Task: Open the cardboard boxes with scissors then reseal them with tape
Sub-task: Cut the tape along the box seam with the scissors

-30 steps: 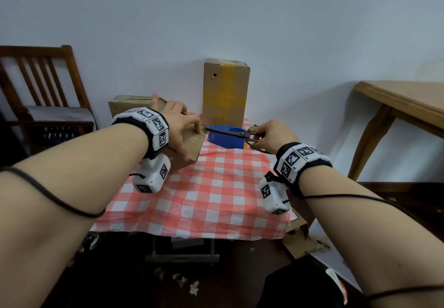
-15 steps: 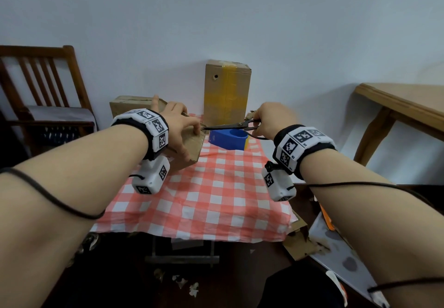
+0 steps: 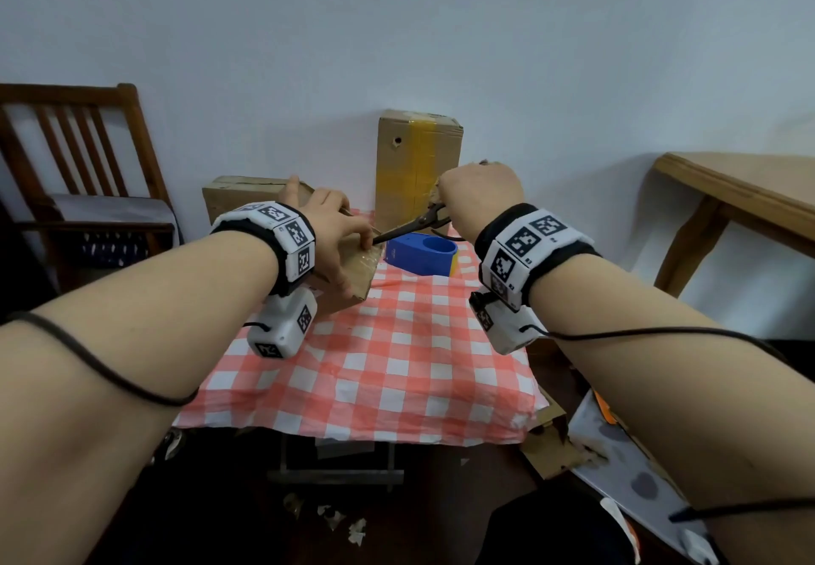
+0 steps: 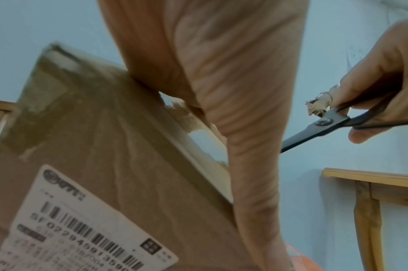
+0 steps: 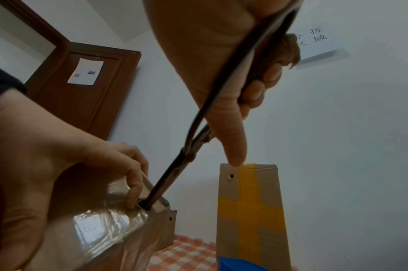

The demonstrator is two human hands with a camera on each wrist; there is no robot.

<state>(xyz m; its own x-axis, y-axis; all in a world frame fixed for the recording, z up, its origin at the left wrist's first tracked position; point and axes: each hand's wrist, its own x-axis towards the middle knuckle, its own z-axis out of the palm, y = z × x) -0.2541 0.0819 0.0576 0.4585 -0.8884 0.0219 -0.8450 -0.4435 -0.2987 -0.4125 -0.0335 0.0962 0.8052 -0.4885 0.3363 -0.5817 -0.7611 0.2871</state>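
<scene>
Head cam: left hand (image 3: pixel 328 233) sits on top of the taped cardboard box (image 3: pixel 357 271) at the back-left of the checkered tablecloth (image 3: pixel 375 357), fingers curled down over its near edge, holding it. Right hand (image 3: pixel 478 194) is fisted round the handles of the black scissors (image 3: pixel 408 227), which slant down so the blade tips meet the box's top corner right by the left fingertips. A blue tape dispenser (image 3: pixel 423 253) sits just behind the scissors, and a tall box with yellow tape (image 3: pixel 416 172) stands upright against the wall. A second flat box (image 3: pixel 240 196) lies behind the left hand.

Left wrist cam: the palm of the left hand (image 4: pixel 221 91) presses over the box edge; the box (image 4: pixel 101 146) shows a shipping label (image 4: pixel 82 229). The right hand (image 4: pixel 384 88) pinches the scissors (image 4: pixel 319 128), blades together.

Right wrist cam: the scissors (image 5: pixel 175 168) poke into a hole in the glossy taped corner of the box (image 5: pixel 110 232), left fingers (image 5: pixel 133 183) touching right beside the tip. Right hand (image 5: pixel 221 82) wraps the handle loops.
</scene>
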